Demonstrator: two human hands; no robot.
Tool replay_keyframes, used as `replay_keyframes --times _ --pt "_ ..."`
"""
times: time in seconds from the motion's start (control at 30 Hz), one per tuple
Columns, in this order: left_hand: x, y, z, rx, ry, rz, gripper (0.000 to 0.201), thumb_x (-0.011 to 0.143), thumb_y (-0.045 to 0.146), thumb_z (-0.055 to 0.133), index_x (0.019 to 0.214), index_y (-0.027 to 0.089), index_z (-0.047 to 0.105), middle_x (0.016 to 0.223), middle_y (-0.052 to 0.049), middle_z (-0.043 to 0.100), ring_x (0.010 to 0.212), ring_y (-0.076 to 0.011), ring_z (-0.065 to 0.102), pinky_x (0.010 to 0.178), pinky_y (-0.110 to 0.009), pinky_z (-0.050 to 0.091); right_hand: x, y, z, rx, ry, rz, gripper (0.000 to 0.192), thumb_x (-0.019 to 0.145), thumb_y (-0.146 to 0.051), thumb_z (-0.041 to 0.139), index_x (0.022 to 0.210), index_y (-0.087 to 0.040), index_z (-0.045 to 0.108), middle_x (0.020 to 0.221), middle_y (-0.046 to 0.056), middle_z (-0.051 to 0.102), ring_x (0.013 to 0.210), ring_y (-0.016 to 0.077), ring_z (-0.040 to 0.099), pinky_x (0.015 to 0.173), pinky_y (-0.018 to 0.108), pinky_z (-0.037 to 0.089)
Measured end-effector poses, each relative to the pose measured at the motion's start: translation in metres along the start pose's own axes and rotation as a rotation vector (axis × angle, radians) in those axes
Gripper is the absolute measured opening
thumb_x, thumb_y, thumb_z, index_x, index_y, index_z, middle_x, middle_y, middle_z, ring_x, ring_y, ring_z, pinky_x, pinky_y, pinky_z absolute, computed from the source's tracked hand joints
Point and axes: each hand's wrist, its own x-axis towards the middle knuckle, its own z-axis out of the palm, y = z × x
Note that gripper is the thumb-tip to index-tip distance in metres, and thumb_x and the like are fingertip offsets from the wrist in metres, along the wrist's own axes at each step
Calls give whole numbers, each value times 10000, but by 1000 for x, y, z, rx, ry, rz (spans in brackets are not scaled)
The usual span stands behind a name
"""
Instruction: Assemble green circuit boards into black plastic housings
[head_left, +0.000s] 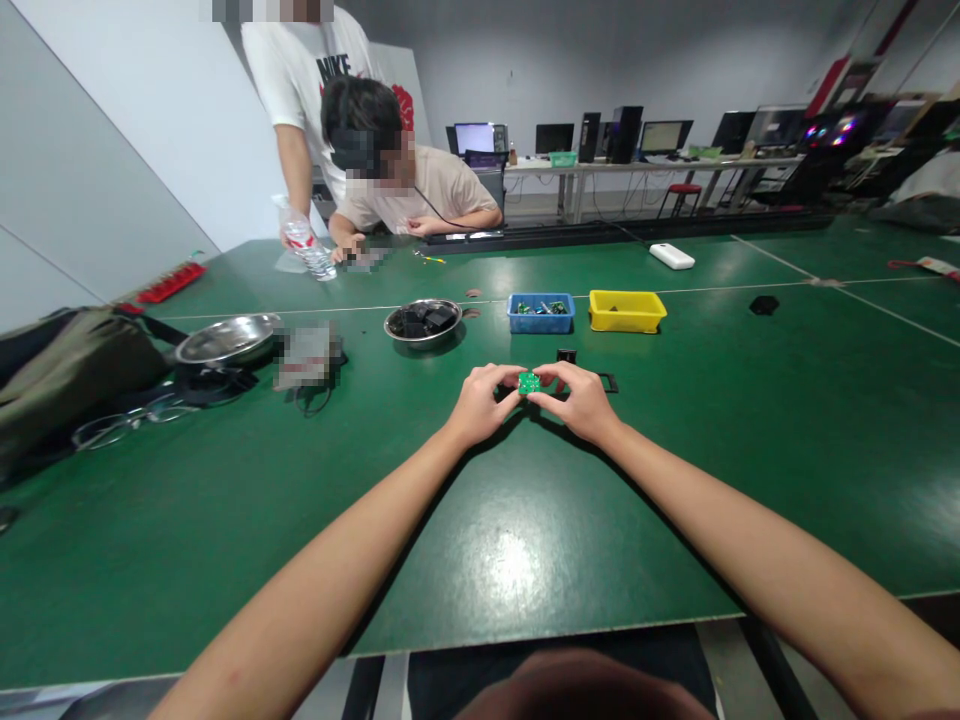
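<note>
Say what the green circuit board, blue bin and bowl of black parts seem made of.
Green circuit board: probably resin laminate with a green coating, judging by its pale-spotted face. Blue bin: likely smooth moulded plastic, given its even, solid colour. Bowl of black parts: polished metal, perhaps stainless steel; its silvery rim reflects light.

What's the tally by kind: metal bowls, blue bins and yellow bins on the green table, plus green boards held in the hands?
Metal bowls: 2
Blue bin: 1
Yellow bin: 1
Held green board: 1
Total: 5
</note>
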Motion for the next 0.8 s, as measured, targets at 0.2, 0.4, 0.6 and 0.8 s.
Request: replay_keyframes --times 0.2,0.4,0.6,0.8 --pt "0 0 0 18 -8 19 238 940 318 630 1136 213 716 934 -48 752 876 -207 653 884 -370 494 0 1 1 -6 -1 1 235 845 -373 766 1012 -212 727 877 51 739 768 196 673 705 313 542" --pt "0 -1 0 -2 12 13 279 929 301 639 1186 215 702 965 -53 755 894 -211 666 884 -372 509 0 1 0 -10 23 -17 227 851 -356 763 1010 -200 726 867 53 737 761 194 671 698 311 544" --pt "0 -4 0 -1 -4 19 175 948 308 605 1005 216 744 954 -61 770 911 -221 672 894 -388 510 0 2 -2 -17 40 -3 247 848 -368 762 1033 -208 729 876 53 741 745 196 673 682 322 555" --pt "1 -5 0 18 -27 21 221 974 329 549 986 223 743 979 -62 772 924 -222 659 908 -398 504 0 0 -2 -2 51 -29 243 861 -367 737 1049 -214 720 938 68 743 792 205 681 676 329 563"
